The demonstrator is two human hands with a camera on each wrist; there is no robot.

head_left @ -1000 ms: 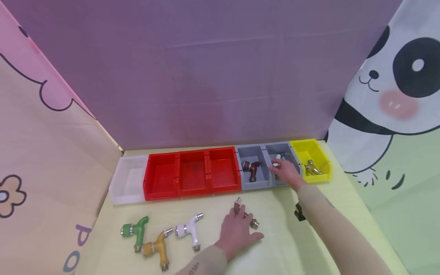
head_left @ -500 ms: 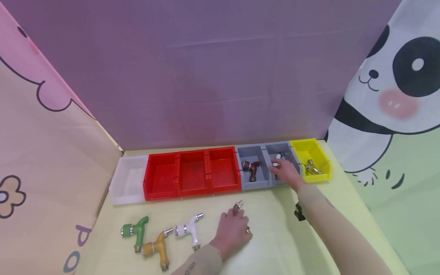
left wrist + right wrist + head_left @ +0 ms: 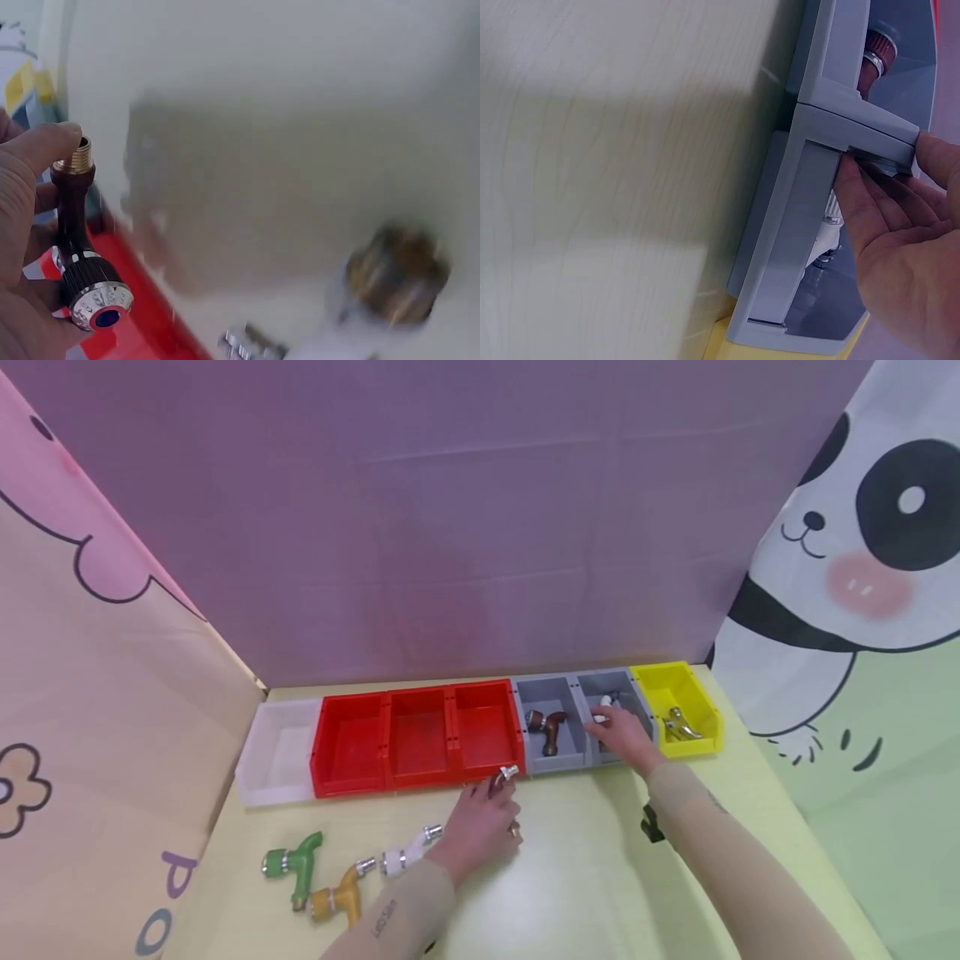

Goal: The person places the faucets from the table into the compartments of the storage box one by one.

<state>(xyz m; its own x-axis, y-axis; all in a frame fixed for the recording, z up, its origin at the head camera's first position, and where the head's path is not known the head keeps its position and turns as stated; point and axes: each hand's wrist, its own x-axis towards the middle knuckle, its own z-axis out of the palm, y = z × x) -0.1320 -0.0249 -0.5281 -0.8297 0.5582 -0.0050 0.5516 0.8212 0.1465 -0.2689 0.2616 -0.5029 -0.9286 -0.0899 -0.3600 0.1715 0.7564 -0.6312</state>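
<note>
The person's left hand [image 3: 480, 831] is closed round a dark brown tap [image 3: 73, 214], its thumb at the brass threaded end [image 3: 75, 160] and its fingers bent behind the body. The tap seems lifted over the pale wood-grain counter [image 3: 570, 877], just in front of the rightmost red plastic bin [image 3: 486, 735]. Carrying it well would mean a firm hold on the rigid body, not the ribbed black-and-chrome knob [image 3: 96, 287] (which may turn), and enough height to miss the bin's front lip. In the left wrist view the long axis runs nearly upright, brass end up and knob down; in the head view a silvery end points away from the person, toward the bins. The right hand [image 3: 907, 240], fingers lightly bent, touches the side wall of a grey plastic bin [image 3: 799, 232]; whether it grips that wall cannot be told.
</note>
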